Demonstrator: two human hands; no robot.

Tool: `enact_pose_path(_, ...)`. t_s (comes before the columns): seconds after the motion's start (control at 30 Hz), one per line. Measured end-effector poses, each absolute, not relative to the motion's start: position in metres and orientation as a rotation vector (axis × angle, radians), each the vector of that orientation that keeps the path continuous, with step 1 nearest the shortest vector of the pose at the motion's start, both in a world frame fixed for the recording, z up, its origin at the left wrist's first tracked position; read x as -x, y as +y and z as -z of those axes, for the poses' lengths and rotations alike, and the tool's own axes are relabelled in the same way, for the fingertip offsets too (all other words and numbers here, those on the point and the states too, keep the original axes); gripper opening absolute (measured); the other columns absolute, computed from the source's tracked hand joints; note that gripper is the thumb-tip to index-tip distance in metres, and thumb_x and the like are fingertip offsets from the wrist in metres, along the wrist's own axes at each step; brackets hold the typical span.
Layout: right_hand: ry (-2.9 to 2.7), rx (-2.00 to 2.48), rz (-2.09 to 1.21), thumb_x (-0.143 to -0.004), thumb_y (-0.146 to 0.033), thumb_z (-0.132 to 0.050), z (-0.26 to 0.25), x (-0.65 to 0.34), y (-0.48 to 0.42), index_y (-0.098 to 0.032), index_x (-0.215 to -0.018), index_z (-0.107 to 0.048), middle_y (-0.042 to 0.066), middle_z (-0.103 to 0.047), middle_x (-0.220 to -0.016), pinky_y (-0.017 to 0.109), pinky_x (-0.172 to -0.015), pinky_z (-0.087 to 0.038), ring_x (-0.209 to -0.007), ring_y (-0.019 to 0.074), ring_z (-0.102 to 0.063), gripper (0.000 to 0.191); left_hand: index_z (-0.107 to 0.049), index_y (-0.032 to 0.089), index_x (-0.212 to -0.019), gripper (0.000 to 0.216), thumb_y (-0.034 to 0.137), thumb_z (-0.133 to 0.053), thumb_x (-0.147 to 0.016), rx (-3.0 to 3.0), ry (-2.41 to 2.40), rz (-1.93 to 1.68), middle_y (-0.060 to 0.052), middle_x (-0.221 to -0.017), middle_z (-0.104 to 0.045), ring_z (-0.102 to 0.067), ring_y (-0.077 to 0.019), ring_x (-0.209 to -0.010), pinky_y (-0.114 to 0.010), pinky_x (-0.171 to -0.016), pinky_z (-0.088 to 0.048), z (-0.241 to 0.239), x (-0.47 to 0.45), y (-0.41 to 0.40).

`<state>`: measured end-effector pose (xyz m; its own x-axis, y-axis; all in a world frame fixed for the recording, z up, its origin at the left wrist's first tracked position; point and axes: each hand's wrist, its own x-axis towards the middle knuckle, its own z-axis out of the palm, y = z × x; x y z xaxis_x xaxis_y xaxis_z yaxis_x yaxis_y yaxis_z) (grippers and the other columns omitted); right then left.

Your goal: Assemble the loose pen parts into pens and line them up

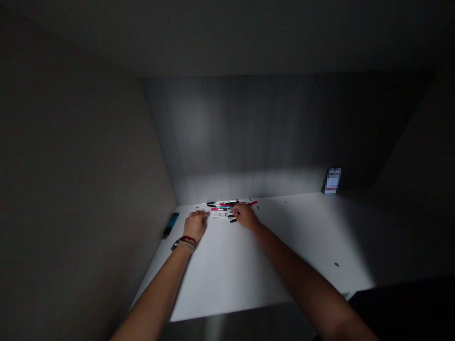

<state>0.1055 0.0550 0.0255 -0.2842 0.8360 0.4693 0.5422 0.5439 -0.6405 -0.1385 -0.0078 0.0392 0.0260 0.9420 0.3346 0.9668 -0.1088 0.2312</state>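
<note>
A scatter of small pens and pen parts (223,208), black, red, teal and white, lies at the far end of a white table (284,246) against the grey back wall. My left hand (195,224) rests at the left end of the pile, fingers curled onto a white piece. My right hand (244,214) sits at the right side of the pile, fingers bent over the pieces; what they grip is too small to make out. Bracelets and a watch (185,243) circle my left wrist.
Blue and black pens (171,223) lie at the table's left edge by the side wall. A small box (332,181) stands at the back right. Tiny dark bits (336,264) dot the tabletop. Walls close in on the left and back; the right is dark.
</note>
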Motion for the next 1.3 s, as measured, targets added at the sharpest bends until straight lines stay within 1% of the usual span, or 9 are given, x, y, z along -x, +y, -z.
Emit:
enact_pose_path(0.17,-2.071,1.185,-0.384,-0.073,0.003,-0.059,-0.027,-0.114,0.057,-0.015,-0.080,-0.075,0.010,-0.070,-0.097,0.033,-0.085,-0.052,-0.084,0.0196,-0.066,0.025,-0.077,0.024,-0.115,0.037,0.017,-0.052,-0.089,2.270,-1.957,0.715,-0.007,-0.122,-0.072,-0.062,-0.0269,-0.116,-0.039,-0.107,-0.047,-0.030,0.140,-0.003)
enact_pose_path(0.47,-2.298,1.060,-0.558,-0.063,-0.004,-0.073,-0.032,-0.123,0.055,-0.017,-0.072,-0.075,0.005,-0.074,-0.077,0.029,-0.073,-0.049,-0.076,0.0204,-0.067,0.015,-0.076,0.024,-0.116,0.037,0.016,-0.053,-0.088,2.477,-1.737,0.858,-0.008,-0.121,-0.072,-0.061,-0.0265,-0.116,-0.042,-0.109,-0.044,-0.039,0.124,0.001)
enact_pose_path(0.57,-2.257,1.089,-0.589,-0.065,-0.003,-0.070,-0.032,-0.122,0.052,-0.017,-0.068,-0.073,0.005,-0.073,-0.076,0.029,-0.072,-0.049,-0.075,0.0201,-0.067,0.015,-0.077,0.023,-0.114,0.035,0.015,-0.054,-0.088,2.498,-1.703,0.950,-0.008,-0.120,-0.072,-0.062,-0.0259,-0.114,-0.043,-0.109,-0.044,-0.037,0.123,0.003)
enact_pose_path(0.7,-2.170,1.112,-0.581,-0.073,-0.007,-0.065,-0.036,-0.119,0.049,-0.017,-0.077,-0.071,0.006,-0.074,-0.086,0.032,-0.081,-0.051,-0.084,0.0212,-0.068,0.013,-0.076,0.023,-0.114,0.033,0.016,-0.055,-0.089,2.559,-1.647,1.082,-0.008,-0.122,-0.072,-0.062,-0.0247,-0.116,-0.041,-0.109,-0.045,-0.034,0.122,0.005)
enact_pose_path(0.8,-2.031,1.106,-0.657,-0.077,-0.012,-0.063,-0.041,-0.114,0.050,-0.018,-0.084,-0.067,0.006,-0.073,-0.089,0.033,-0.083,-0.052,-0.086,0.0203,-0.069,0.010,-0.076,0.022,-0.112,0.027,0.024,-0.061,-0.089,2.593,-1.637,1.218,-0.009,-0.121,-0.073,-0.063,-0.0253,-0.116,-0.040,-0.108,-0.046,-0.034,0.118,0.006)
enact_pose_path(0.87,-1.916,1.093,-0.834,-0.079,-0.020,-0.066,-0.044,-0.110,0.050,-0.019,-0.088,-0.065,0.004,-0.072,-0.084,0.033,-0.077,-0.055,-0.079,0.0192,-0.069,0.008,-0.077,0.021,-0.109,0.025,0.031,-0.063,-0.090,2.631,-1.618,1.375,-0.010,-0.115,-0.075,-0.067,-0.0242,-0.108,-0.038,-0.101,-0.050,-0.035,0.114,0.005)
enact_pose_path(1.0,-1.634,0.982,-1.295,-0.077,-0.041,-0.074,-0.048,-0.102,0.042,-0.021,-0.098,-0.063,0.003,-0.072,-0.084,0.034,-0.069,-0.060,-0.069,0.0185,-0.070,0.031,-0.075,0.016,-0.108,0.034,0.043,-0.066,-0.089,2.667,-1.620,1.788,-0.008,-0.095,-0.077,-0.070,-0.0196,-0.085,-0.030,-0.079,-0.055,-0.036,0.102,0.001)
enact_pose_path(1.13,-1.454,0.875,-1.470,-0.068,-0.044,-0.085,-0.049,-0.097,0.032,-0.025,-0.119,-0.061,0.005,-0.075,-0.100,0.038,-0.075,-0.063,-0.076,0.0195,-0.074,0.060,-0.072,0.015,-0.113,0.041,0.043,-0.070,-0.085,2.719,-1.566,1.972,-0.005,-0.083,-0.073,-0.065,-0.0155,-0.072,-0.026,-0.068,-0.053,-0.036,0.093,-0.002)
enact_pose_path(1.3,-1.448,0.906,-1.441,-0.065,-0.052,-0.084,-0.051,-0.097,0.030,-0.023,-0.115,-0.066,0.004,-0.075,-0.096,0.039,-0.074,-0.064,-0.074,0.0215,-0.075,0.060,-0.068,0.014,-0.125,0.050,0.039,-0.073,-0.081,2.807,-1.535,1.901,-0.004,-0.083,-0.072,-0.059,-0.0125,-0.066,-0.025,-0.064,-0.049,-0.034,0.091,-0.001)
